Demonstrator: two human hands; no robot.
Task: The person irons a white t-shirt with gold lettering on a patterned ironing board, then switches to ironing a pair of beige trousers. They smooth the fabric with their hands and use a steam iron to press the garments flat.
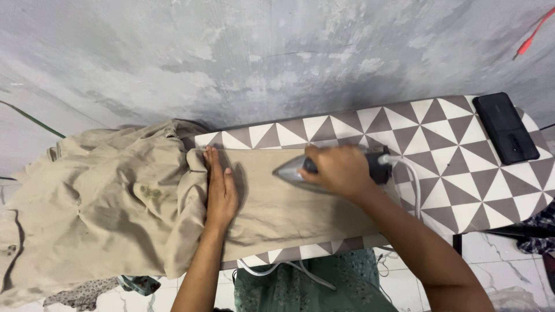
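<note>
Head view, looking straight down: nearest the camera there's green patterned fabric (pixel 312 286) at the bottom edge, with a white cord (pixel 300 273) looping across it below the board. Just above, the two forearms reach up into the scene. The left hand (pixel 220 188) lies flat and open, fingers together, palm pressing down on the beige cloth (pixel 277 208), right at the line where the smoothed stretch meets the bunched-up heap (pixel 98 202) that spills off the left end. The right hand (pixel 340 170) is clenched around the handle of the iron (pixel 295 171), whose grey pointed nose aims left toward the left hand; the iron sits on the cloth, near the far edge of the ironing board (pixel 462 150). The board's cover shows brown and white triangles, bare to the right of the iron. Farther right, a black rectangular rest (pixel 505 127) lies at the board's far corner. Beyond everything, a mottled grey wall (pixel 260 52), with a red cable (pixel 535 32) at top right.
</note>
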